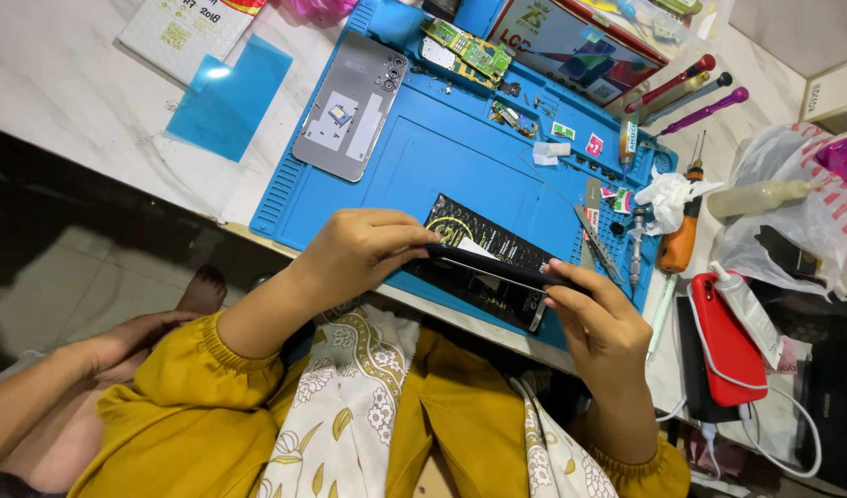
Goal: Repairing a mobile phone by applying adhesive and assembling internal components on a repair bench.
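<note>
My left hand point(363, 247) and my right hand point(597, 318) hold a dark, slim phone body point(497, 266) edge-on between them, just above the near edge of a blue repair mat point(460, 157). Left fingers pinch its left end; right fingers grip its right end. Under it lies a black phone part with a battery and a yellow round mark point(483, 235). A grey phone back cover point(350, 103) lies face down at the mat's far left. A green circuit board point(470, 51) sits at the mat's far edge.
Tweezers point(597, 242) and an orange-handled screwdriver point(682, 242) lie on the mat's right side, with more screwdrivers point(691, 97) beyond. A red phone point(726, 341), a white tube point(746, 309), a plastic bag point(793, 212) and a blue film sheet point(228, 97) surround it. Another person's arm point(64, 387) rests at left.
</note>
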